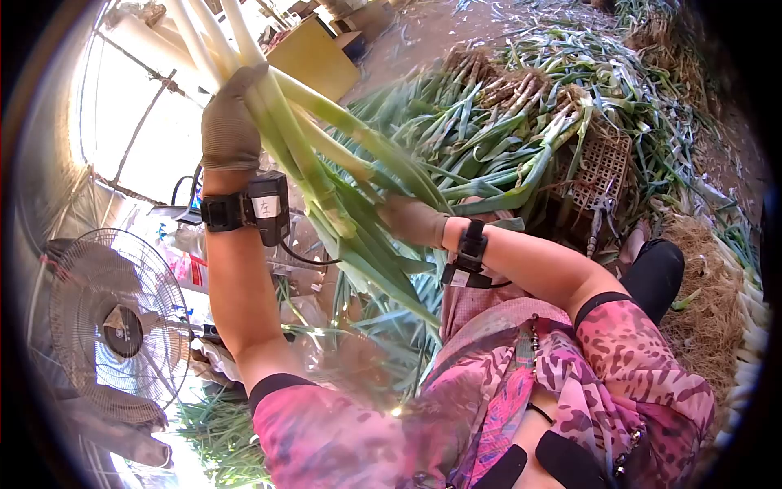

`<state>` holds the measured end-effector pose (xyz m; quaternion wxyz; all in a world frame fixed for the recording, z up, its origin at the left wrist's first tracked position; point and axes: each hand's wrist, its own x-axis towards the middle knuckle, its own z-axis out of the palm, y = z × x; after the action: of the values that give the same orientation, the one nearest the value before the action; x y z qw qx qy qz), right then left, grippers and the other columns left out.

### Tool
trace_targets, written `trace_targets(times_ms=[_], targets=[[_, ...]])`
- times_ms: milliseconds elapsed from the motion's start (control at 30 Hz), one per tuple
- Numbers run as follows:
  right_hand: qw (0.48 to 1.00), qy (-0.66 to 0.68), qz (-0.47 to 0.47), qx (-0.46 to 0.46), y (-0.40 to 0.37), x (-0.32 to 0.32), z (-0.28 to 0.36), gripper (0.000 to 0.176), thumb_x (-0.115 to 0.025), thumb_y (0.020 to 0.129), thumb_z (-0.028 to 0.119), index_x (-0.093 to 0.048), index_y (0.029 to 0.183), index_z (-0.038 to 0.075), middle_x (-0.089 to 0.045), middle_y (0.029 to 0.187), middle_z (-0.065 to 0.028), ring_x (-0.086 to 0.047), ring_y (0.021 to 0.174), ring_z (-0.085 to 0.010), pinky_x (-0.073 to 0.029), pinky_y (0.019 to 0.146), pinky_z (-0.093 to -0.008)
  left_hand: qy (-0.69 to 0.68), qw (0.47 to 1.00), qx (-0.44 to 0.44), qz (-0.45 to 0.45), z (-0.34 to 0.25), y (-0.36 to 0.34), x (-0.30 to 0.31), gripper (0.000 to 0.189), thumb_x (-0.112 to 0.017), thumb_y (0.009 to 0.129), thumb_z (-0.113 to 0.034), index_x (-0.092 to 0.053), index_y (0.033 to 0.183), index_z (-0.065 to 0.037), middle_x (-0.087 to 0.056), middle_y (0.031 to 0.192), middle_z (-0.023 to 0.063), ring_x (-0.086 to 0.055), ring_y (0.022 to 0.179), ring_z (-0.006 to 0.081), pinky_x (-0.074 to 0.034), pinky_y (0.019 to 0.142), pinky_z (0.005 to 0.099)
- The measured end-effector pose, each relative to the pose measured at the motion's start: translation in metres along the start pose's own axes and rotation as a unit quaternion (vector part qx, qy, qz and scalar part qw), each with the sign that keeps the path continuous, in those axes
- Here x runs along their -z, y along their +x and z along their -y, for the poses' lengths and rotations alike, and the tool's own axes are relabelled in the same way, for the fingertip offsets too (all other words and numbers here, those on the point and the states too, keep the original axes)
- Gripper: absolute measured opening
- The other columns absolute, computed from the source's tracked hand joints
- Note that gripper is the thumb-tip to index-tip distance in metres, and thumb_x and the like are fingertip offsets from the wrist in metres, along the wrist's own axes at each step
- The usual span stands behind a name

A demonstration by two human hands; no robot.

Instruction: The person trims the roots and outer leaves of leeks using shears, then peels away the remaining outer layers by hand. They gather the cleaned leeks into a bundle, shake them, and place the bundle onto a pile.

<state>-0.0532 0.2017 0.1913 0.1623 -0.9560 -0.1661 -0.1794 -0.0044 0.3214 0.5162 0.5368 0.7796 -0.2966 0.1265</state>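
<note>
Raised at the upper left, my left hand (231,122) wears a brown work glove. Its fingers wrap round a bunch of leeks (285,134), with the white stalks pointing up and the green leaves hanging down to the right. My right hand (413,220), also gloved, is at the leafy part of the bunch. Its fingers are blurred and partly hidden by leaves, so I cannot make out their grip. Black devices are strapped to both wrists.
A big heap of leeks (521,106) with roots on lies ahead and right, around a plastic crate (599,171). A standing fan (120,326) is at left. Cut leaves (220,436) lie below it. Trimmed roots (692,318) pile up at right. A yellow box (314,61) stands at the back.
</note>
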Motion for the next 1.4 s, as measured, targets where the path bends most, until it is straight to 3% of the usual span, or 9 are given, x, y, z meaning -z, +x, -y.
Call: trace_targets(times_ms=[167,300,367,500,767,967,1067,1133,1400], targets=[[0.880,0.458,-0.007,-0.128,-0.005,0.055,0.013,0.030,-0.049,0.105,0.025,-0.061,0.127,0.009,-0.058,0.083,-0.0059,-0.057,0.064,-0.0150,-0.047,0.058,-0.0330,-0.028,0.999,0.017,-0.013,0.007,-0.002,-0.002,0.028,-0.067,0.093,-0.025,-0.074,0.100,0.001,-0.069,0.094,0.0092,-0.064,0.081,0.0159,-0.052,0.077,0.0289],[0.970,0.241,-0.034,-0.001,0.012,0.049,0.010,0.033,-0.055,0.102,0.031,-0.065,0.125,0.009,-0.066,0.088,-0.0068,-0.060,0.065,-0.0154,-0.049,0.058,-0.0293,-0.078,0.996,0.048,-0.014,0.016,0.000,-0.004,0.028,-0.068,0.091,-0.025,-0.073,0.100,0.002,-0.069,0.092,0.0087,-0.064,0.081,0.0159,-0.052,0.077,0.0285],[0.831,0.522,0.025,-0.191,0.023,0.053,0.011,0.030,-0.056,0.101,0.028,-0.066,0.124,0.010,-0.068,0.086,-0.0085,-0.063,0.068,-0.0166,-0.050,0.062,-0.0299,-0.128,0.989,0.076,-0.018,0.016,-0.001,-0.008,0.028,-0.069,0.090,-0.024,-0.072,0.100,0.002,-0.068,0.091,0.0087,-0.064,0.080,0.0162,-0.052,0.076,0.0286],[0.929,0.319,-0.127,-0.134,0.034,0.016,0.003,0.024,-0.060,0.097,0.024,-0.071,0.112,0.009,-0.065,0.072,-0.0075,-0.063,0.069,-0.0174,-0.050,0.066,-0.0309,-0.152,0.985,0.078,-0.027,0.014,-0.007,-0.017,0.028,-0.073,0.086,-0.023,-0.071,0.097,0.004,-0.067,0.088,0.0087,-0.064,0.077,0.0169,-0.052,0.072,0.0286],[0.761,0.619,0.079,-0.176,-0.061,0.186,0.006,0.022,-0.068,0.088,0.021,-0.074,0.104,0.007,-0.067,0.079,-0.0028,-0.063,0.073,-0.0113,-0.047,0.061,-0.0255,-0.072,0.990,0.101,-0.067,0.068,0.002,-0.007,0.023,-0.075,0.082,-0.020,-0.071,0.087,0.002,-0.064,0.072,0.0047,-0.060,0.062,0.0156,-0.049,0.061,0.0277],[0.898,0.327,-0.219,-0.198,-0.087,0.307,-0.178,0.032,-0.061,0.099,0.036,-0.067,0.110,0.007,-0.063,0.081,-0.0025,-0.053,0.062,-0.0066,-0.048,0.054,-0.0266,-0.121,0.983,0.138,0.010,0.087,-0.012,0.004,0.024,-0.064,0.090,-0.019,-0.071,0.099,0.002,-0.068,0.089,0.0087,-0.065,0.076,0.0167,-0.053,0.070,0.0306],[0.904,-0.187,-0.306,-0.235,-0.068,0.347,-0.213,0.061,-0.066,0.095,0.034,-0.046,0.142,0.000,-0.064,0.115,-0.0174,-0.065,0.106,-0.0267,-0.055,0.090,-0.0335,-0.101,0.989,0.023,0.104,0.112,-0.002,0.006,0.027,-0.057,0.095,-0.019,-0.071,0.105,0.000,-0.070,0.095,0.0084,-0.066,0.083,0.0176,-0.054,0.076,0.0315],[0.877,-0.256,-0.405,0.034,-0.061,0.339,-0.167,0.074,-0.071,0.089,0.030,-0.039,0.148,0.000,-0.058,0.132,-0.0221,-0.057,0.125,-0.0307,-0.048,0.107,-0.0387,-0.108,0.980,0.033,0.163,0.072,-0.013,-0.019,0.026,-0.063,0.092,-0.021,-0.071,0.104,0.000,-0.070,0.096,0.0068,-0.066,0.085,0.0166,-0.054,0.078,0.0306],[0.817,-0.526,-0.104,0.210,-0.059,0.343,-0.067,0.068,-0.069,0.083,0.019,-0.042,0.146,0.018,-0.045,0.148,-0.0005,-0.030,0.146,-0.0259,-0.015,0.125,-0.0438,-0.226,0.829,0.061,0.507,0.045,-0.045,-0.186,0.043,-0.072,0.084,-0.008,-0.061,0.125,0.000,-0.066,0.111,0.0051,-0.063,0.099,0.0168,-0.052,0.088,0.0324]])
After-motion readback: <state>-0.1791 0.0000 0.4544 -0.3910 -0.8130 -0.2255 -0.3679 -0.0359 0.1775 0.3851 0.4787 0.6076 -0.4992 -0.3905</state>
